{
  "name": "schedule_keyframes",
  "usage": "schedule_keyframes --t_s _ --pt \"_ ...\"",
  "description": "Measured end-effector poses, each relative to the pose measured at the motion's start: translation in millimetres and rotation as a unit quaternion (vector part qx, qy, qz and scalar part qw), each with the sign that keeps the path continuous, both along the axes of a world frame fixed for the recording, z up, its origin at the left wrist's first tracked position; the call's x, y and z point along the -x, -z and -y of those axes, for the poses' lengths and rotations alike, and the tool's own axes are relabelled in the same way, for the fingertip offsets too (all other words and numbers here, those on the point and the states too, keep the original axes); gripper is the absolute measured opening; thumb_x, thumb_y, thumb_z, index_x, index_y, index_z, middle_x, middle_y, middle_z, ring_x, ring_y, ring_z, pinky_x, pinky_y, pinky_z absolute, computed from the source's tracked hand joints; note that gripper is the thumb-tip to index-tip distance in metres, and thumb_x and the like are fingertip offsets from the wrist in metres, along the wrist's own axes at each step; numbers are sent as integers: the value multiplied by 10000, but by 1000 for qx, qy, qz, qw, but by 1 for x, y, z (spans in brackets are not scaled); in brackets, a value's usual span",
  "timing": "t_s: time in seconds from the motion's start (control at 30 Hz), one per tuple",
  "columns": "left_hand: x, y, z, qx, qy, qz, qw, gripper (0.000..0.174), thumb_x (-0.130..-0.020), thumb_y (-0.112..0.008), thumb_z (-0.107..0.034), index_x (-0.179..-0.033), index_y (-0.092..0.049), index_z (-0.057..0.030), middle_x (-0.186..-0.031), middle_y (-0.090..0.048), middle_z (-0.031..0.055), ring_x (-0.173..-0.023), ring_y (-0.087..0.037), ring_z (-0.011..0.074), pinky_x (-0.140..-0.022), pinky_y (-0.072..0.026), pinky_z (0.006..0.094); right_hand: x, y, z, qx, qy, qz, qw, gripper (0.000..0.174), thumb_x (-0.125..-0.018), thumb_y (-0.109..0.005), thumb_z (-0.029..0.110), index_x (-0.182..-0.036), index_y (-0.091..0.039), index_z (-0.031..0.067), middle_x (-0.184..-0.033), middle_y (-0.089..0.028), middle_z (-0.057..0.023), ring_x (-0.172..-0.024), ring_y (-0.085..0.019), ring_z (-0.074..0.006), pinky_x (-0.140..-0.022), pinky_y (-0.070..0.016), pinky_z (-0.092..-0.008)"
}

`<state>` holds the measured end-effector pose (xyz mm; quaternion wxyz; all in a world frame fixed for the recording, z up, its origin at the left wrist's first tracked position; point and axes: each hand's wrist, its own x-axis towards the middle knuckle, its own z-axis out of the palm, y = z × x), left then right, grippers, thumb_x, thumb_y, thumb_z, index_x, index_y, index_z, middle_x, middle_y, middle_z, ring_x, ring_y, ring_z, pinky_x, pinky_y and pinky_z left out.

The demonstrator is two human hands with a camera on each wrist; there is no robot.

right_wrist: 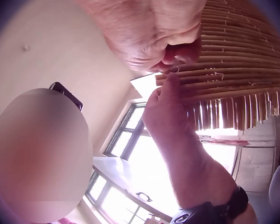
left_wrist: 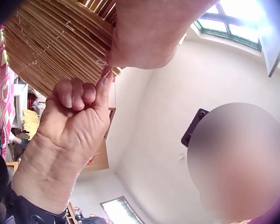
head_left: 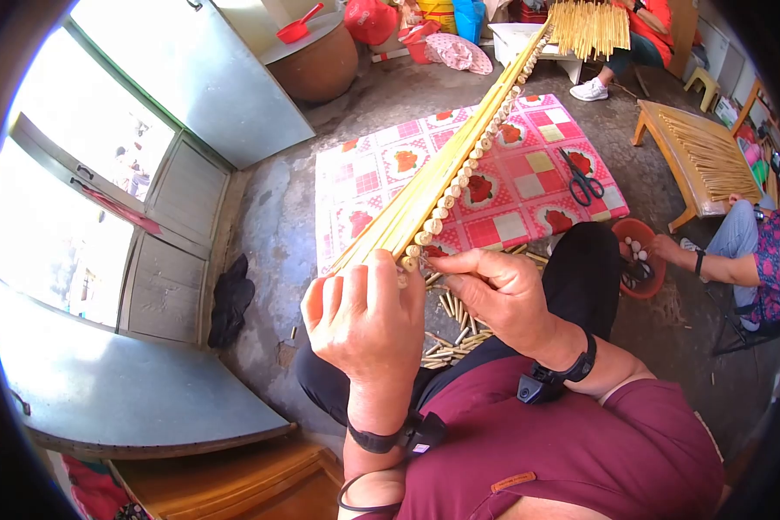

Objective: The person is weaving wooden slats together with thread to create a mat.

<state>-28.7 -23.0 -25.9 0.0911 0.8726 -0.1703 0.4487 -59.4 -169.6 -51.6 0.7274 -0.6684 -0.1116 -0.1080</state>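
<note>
A long mat of straw-coloured sticks [head_left: 442, 178], bound side by side with thread, stretches from my lap over to the far side of the room. My left hand [head_left: 368, 312] grips its near end, fingers folded over the last sticks. Just right of that end, my right hand [head_left: 498, 295] pinches a thin thread between thumb and forefinger. In the right wrist view a small loop of thread [right_wrist: 176, 69] shows at the edge stick, between both hands' fingertips. Knotted rows of thread cross the mat's underside [left_wrist: 46, 44] in the left wrist view.
Under the mat stands a low table with a red-and-pink checked cloth [head_left: 511, 186], bearing black scissors [head_left: 581, 179]. Short cut stick pieces [head_left: 459, 334] lie below my hands. A red basin [head_left: 646, 282] and a seated person [head_left: 758, 260] are at right.
</note>
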Motion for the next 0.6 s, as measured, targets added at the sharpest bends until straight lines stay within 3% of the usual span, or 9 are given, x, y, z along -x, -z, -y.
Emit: schedule_keyframes --t_s 0.1,0.17,0.27,0.43,0.6 --pt "0 -2 0 -3 1 -12 1000 170 -698 -720 -187 -808 -614 -113 -672 -540 19 -646 -559 199 -772 -465 360 0 0 -1 -6 5 -21 1000 184 -910 -606 4 -1080 -667 -32 -902 -697 -43 -798 -586 -39 -694 -487 -205" --pt "-2 -2 1 -3 4 0 1000 165 -699 -719 -185 -802 -610 -115 -671 -542 19 -651 -565 198 -788 -468 363 -3 5 -4 -12 8 0 1000 201 -922 -592 13 -1110 -659 -14 -769 -598 31 -654 -479 -4 -564 -382 -181" --pt "-1 -1 2 -4 2 2 1000 158 -699 -717 -181 -796 -608 -118 -672 -546 18 -659 -573 198 -812 -472 371 -4 5 -5 -22 9 5 1000 207 -932 -577 17 -1124 -652 -6 -700 -542 72 -577 -419 14 -495 -325 -168" --pt "0 -2 2 -2 3 -2 1000 152 -701 -714 -180 -790 -607 -119 -679 -557 18 -669 -582 203 -837 -475 382 -3 1 -5 -50 7 -24 998 184 -913 -597 3 -1080 -660 -39 -971 -708 -72 -884 -619 -63 -766 -511 -218" --pt "0 -1 2 1 -2 -3 1000 146 -705 -710 -177 -788 -606 -118 -689 -571 19 -690 -593 206 -850 -474 393 -4 3 -8 -62 8 -32 998 190 -912 -589 -7 -1086 -658 -39 -987 -705 -75 -903 -621 -70 -786 -516 -222"
